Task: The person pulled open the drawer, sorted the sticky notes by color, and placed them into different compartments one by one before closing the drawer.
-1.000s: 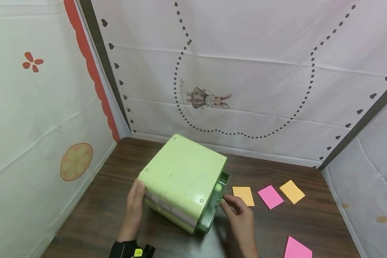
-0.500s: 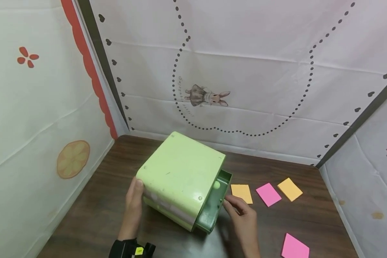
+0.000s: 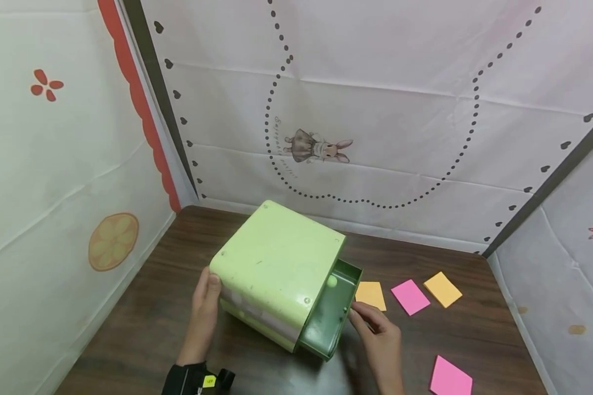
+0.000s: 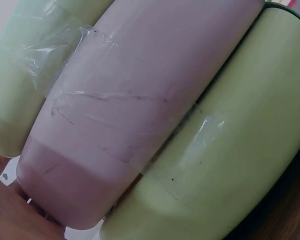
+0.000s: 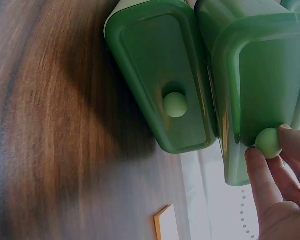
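A small light green drawer cabinet (image 3: 279, 263) with a pinkish middle band stands at an angle on the dark wooden table. Its middle drawer, a dark green one (image 3: 326, 323), juts out from the right side. My left hand (image 3: 202, 315) grips the cabinet's left side; the thumb shows on the near face and the other fingers are mostly hidden. With my right hand (image 3: 379, 340) I pinch the round light green knob (image 5: 268, 143) on the pulled-out drawer. The right wrist view also shows the bottom drawer (image 5: 160, 60), closed, with its own knob (image 5: 175, 105).
To the right lie two yellow sticky-note pads (image 3: 370, 295) (image 3: 442, 289) and a pink pad (image 3: 410, 297). Another pink pad (image 3: 451, 376) is nearer the front edge. Printed white cloth (image 3: 385, 126) hangs behind the table and along both sides.
The middle drawer has slid farther out to the right, drawn by my right hand on its knob. My left hand keeps its hold, and the cabinet has hardly moved.
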Demonstrator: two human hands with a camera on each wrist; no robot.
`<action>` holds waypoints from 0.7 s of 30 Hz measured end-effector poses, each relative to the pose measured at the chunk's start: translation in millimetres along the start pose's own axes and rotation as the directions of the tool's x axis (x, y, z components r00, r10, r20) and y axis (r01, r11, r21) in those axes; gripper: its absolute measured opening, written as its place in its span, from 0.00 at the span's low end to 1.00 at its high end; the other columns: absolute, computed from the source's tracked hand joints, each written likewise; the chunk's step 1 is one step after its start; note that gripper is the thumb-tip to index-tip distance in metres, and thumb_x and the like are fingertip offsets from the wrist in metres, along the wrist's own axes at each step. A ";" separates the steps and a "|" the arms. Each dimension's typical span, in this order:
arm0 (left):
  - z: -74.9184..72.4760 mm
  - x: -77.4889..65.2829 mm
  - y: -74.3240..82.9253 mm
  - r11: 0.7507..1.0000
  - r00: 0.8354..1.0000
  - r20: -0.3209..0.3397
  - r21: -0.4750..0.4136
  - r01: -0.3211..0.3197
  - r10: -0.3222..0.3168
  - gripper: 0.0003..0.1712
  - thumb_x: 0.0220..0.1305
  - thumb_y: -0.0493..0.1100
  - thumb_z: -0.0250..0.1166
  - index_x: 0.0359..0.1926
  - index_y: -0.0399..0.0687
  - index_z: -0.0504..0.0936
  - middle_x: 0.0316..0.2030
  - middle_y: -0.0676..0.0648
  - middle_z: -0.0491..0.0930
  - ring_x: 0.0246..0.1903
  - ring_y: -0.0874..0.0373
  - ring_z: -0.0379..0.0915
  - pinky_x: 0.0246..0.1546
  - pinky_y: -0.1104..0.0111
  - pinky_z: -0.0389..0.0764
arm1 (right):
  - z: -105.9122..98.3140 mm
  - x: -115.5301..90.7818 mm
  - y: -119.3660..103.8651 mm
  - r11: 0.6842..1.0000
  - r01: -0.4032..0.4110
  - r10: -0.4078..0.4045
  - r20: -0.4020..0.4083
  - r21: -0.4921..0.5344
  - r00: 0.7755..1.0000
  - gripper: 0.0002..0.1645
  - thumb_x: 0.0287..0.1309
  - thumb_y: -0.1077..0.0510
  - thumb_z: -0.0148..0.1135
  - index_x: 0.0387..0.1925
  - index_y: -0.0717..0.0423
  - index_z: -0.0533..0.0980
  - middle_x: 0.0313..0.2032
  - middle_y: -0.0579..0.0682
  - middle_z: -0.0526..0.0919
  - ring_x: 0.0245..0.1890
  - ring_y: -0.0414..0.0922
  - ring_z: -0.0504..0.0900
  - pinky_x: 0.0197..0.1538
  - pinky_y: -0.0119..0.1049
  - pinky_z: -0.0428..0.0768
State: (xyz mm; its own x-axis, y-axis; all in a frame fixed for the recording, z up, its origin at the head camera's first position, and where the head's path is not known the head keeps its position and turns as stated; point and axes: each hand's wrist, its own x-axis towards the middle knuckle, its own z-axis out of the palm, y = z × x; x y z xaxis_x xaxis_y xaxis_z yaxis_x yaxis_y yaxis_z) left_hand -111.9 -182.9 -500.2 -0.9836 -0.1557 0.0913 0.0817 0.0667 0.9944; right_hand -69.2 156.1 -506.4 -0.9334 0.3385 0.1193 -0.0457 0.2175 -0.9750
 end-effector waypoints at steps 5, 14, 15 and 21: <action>1.5 0.4 0.9 1.000 1.000 0.000 -0.004 0.003 -0.003 0.37 0.88 0.57 0.41 0.85 0.41 0.52 0.82 0.40 0.52 0.82 0.48 0.42 0.79 0.46 0.44 | -6.1 -3.0 3.9 1.000 0.012 -0.011 -0.028 0.009 1.000 0.11 0.63 0.64 0.77 0.47 0.55 0.91 0.45 0.50 0.90 0.48 0.42 0.88 0.50 0.31 0.86; 4.2 -0.9 0.1 1.000 1.000 -0.023 -0.012 0.000 -0.001 0.36 0.88 0.56 0.40 0.85 0.42 0.51 0.83 0.40 0.51 0.82 0.47 0.41 0.80 0.47 0.44 | -7.3 -4.1 11.5 0.999 -0.002 0.003 -0.021 0.037 1.000 0.10 0.64 0.65 0.76 0.46 0.55 0.90 0.45 0.50 0.90 0.48 0.44 0.88 0.51 0.33 0.86; 4.4 -1.1 -0.2 1.000 1.000 -0.031 -0.010 -0.003 0.003 0.36 0.88 0.56 0.40 0.85 0.42 0.53 0.82 0.40 0.53 0.81 0.47 0.43 0.79 0.47 0.45 | -7.2 -4.1 11.7 0.999 -0.009 0.009 -0.022 0.039 1.000 0.10 0.64 0.65 0.76 0.47 0.55 0.90 0.45 0.50 0.90 0.48 0.44 0.89 0.51 0.33 0.86; 6.7 -0.3 -1.1 1.000 0.998 -0.053 0.013 0.028 -0.027 0.38 0.88 0.57 0.42 0.85 0.41 0.51 0.83 0.39 0.51 0.82 0.47 0.42 0.80 0.47 0.46 | -6.4 -6.9 12.7 0.993 -0.082 0.083 -0.009 0.080 0.997 0.13 0.67 0.62 0.74 0.52 0.58 0.89 0.47 0.55 0.89 0.45 0.43 0.89 0.49 0.34 0.87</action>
State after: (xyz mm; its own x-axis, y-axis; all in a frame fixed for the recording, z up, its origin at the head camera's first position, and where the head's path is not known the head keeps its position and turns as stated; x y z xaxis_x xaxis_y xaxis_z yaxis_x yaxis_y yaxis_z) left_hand -112.8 -176.4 -501.8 -0.9755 -0.2098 0.0666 0.0518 0.0755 0.9958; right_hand -61.1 162.3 -518.4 -0.9307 0.3635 0.0396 0.0027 0.1153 -0.9933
